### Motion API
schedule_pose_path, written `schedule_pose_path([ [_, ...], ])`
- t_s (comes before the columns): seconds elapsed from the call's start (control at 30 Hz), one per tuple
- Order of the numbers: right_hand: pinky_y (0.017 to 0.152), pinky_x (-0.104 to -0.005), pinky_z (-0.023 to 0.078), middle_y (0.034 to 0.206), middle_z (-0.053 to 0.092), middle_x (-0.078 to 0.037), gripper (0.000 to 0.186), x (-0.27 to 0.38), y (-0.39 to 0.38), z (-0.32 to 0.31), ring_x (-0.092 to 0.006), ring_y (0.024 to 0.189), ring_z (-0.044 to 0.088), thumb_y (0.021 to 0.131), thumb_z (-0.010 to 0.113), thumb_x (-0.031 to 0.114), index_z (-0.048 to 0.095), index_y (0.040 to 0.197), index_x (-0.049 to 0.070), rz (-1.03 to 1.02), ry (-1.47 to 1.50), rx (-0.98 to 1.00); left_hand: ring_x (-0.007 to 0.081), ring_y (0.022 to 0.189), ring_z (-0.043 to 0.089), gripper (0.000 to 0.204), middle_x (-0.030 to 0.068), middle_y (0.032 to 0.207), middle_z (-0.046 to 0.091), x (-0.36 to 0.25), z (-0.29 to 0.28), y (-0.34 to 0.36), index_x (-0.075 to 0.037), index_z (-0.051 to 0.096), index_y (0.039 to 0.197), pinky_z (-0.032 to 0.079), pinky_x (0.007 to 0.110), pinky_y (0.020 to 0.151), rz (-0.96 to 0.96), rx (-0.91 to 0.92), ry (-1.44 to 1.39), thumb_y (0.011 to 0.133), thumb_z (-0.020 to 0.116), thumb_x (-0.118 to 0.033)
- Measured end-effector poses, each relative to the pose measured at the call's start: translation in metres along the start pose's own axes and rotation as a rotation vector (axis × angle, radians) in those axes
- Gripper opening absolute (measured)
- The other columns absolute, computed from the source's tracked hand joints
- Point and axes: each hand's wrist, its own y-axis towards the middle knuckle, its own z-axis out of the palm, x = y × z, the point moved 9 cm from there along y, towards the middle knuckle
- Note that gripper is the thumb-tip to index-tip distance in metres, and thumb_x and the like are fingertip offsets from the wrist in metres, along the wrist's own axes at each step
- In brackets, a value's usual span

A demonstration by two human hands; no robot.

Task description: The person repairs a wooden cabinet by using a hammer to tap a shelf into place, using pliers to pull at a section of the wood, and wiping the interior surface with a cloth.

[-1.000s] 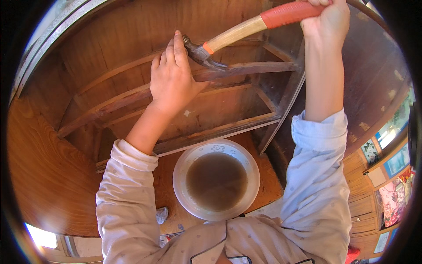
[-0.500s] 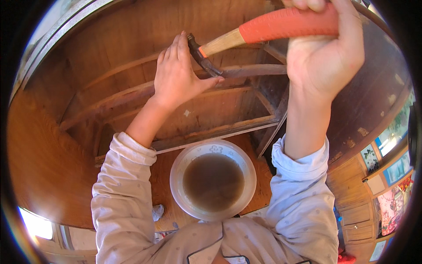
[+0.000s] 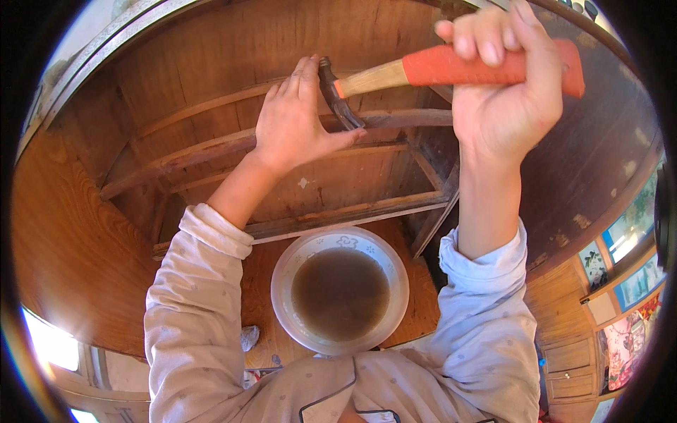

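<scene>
- Brown wooden furniture (image 3: 233, 67), open-framed, large: ahead of the fingers of both hands and reaching beyond them on either side.
- Dark panel (image 3: 589, 151), pale-spotted: right of the right fingers.
- Curved rail (image 3: 405, 118), wood: one of several; runs behind the left fingers, level with their thumb tip.
- Basin (image 3: 277, 292), pale, round, grey motif inside: well below the fingers, between the two forearms, on a wooden surface (image 3: 420, 310).
- Murky liquid (image 3: 340, 295), brown: inside the basin, well below the fingers.
- Hammer (image 3: 434, 67), wooden shaft, red grip, dark claw head: grip in the right fingers, head just right of the left fingers, claw tip by the left thumb.
- Right hand (image 3: 504, 109): fingers curled firmly around the red grip.
- Left hand (image 3: 293, 127): fingers straight, pointing up, thumb spread right; contact with the hammer head cannot be told.
- Pale mark (image 3: 303, 182), small: below the left fingers.
</scene>
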Motion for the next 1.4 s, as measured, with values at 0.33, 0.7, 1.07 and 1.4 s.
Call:
schedule_pose_path([
  [0.33, 0.059, -0.0321, 0.042, 0.054, 0.040, 0.000, 0.027, 0.001, 0.008, 0.052, -0.0131, 0.050, 0.042, 0.094, 0.046, 0.017, 0.042, 0.068, 0.011, 0.117, 0.100, 0.454, 0.0385, 0.111, 0.057, 0.115, 0.0289, 0.128, 0.050, 0.004, 0.002, -0.001, 0.010, 0.031, 0.137, 0.044, 0.045, 0.098, 0.016, 0.021, 0.028, 0.057, 0.084, -0.053],
  [0.7, 0.058, -0.0316, 0.035, 0.054, 0.034, 0.003, 0.024, 0.024, -0.022, 0.025, -0.0118, 0.050, 0.033, 0.091, 0.040, 0.021, 0.037, 0.068, 0.014, 0.008, -0.052, 0.350, 0.0337, 0.078, 0.066, 0.115, 0.0240, 0.119, 0.057, 0.008, 0.036, -0.002, -0.008, 0.001, 0.151, 0.054, 0.042, 0.066, -0.196, 0.462, 0.115, 0.069, 0.079, -0.027],
  [1.07, 0.060, -0.0312, 0.037, 0.058, 0.040, 0.000, 0.023, 0.042, -0.067, 0.040, -0.0116, 0.052, 0.036, 0.096, 0.037, 0.018, 0.040, 0.073, 0.013, -0.158, -0.097, 0.386, 0.0340, 0.063, 0.064, 0.109, 0.0170, 0.070, 0.065, 0.017, 0.044, -0.008, 0.000, 0.001, 0.149, 0.051, 0.043, 0.059, -0.259, 0.586, 0.080, 0.069, 0.072, -0.020],
  [1.4, 0.049, -0.0280, 0.038, 0.049, 0.041, 0.000, 0.029, -0.003, 0.010, 0.064, -0.0113, 0.042, 0.039, 0.091, 0.052, 0.014, 0.045, 0.064, 0.008, 0.004, -0.081, 0.381, 0.0358, 0.068, 0.066, 0.106, 0.0189, 0.072, 0.066, 0.021, 0.034, -0.005, 0.009, 0.014, 0.145, 0.053, 0.043, 0.060, -0.333, 0.576, 0.050, 0.068, 0.075, -0.031],
])
